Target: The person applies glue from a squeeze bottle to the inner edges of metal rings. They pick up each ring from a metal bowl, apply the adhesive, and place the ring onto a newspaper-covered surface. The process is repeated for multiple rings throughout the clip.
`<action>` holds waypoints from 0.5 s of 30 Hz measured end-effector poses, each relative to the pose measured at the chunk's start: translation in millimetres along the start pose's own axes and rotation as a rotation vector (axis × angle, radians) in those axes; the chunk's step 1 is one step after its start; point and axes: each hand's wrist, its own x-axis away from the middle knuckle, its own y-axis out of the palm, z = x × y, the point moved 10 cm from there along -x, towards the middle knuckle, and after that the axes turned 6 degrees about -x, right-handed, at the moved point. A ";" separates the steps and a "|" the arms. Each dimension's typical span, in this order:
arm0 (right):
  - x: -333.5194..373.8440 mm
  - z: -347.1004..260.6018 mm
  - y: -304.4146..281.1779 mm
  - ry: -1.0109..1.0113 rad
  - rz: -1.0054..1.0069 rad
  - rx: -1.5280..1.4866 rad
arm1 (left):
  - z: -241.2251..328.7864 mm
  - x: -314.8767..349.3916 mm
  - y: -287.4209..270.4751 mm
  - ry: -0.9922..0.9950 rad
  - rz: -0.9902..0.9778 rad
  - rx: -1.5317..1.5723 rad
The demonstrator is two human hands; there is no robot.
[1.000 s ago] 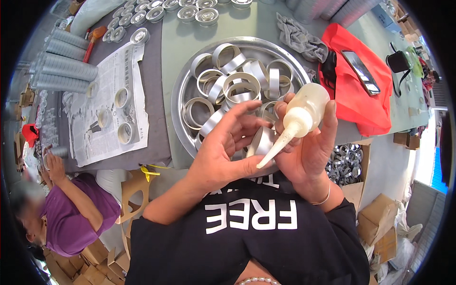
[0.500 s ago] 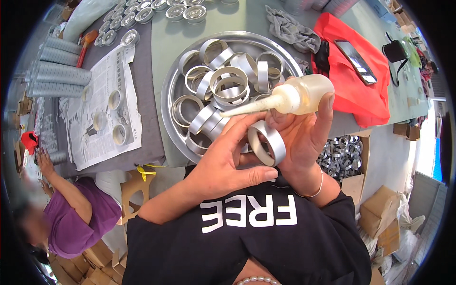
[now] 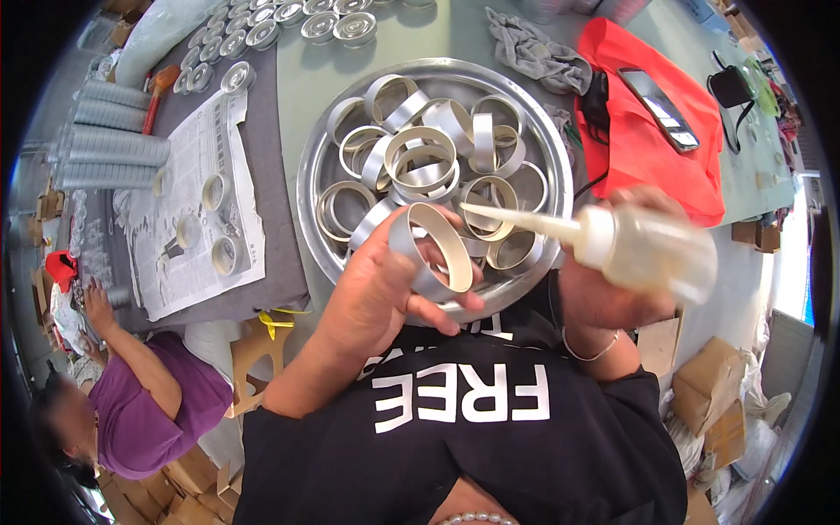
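A silver metal ring (image 3: 449,245) with a beige inner wall is held tilted in the fingers of my left hand (image 3: 363,289), above the near edge of a round metal tray (image 3: 307,188). My right hand (image 3: 604,296), partly smeared by motion, grips a translucent squeeze bottle (image 3: 652,254) with a long narrow nozzle. The bottle lies on its side in the air, nozzle pointing left over the tray and apart from the held ring. Similar loose rings (image 3: 483,142) are heaped in the tray.
A red cloth bag (image 3: 630,171) with a phone (image 3: 658,107) lies at the right, beside a grey rag (image 3: 535,54). Round metal parts (image 3: 262,35) stand at the back left. Newspaper (image 3: 188,254) carries a few rings. A co-worker in purple (image 3: 157,398) sits at the left.
My hands have moved apart. The ring went left with my left hand, and the bottle swung right and lower in my right hand, its nozzle no longer above my left hand.
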 end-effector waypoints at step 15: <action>24.4 -45.2 72.9 -0.199 -0.838 0.165 | -19.0 11.8 5.6 -0.178 -0.044 -0.009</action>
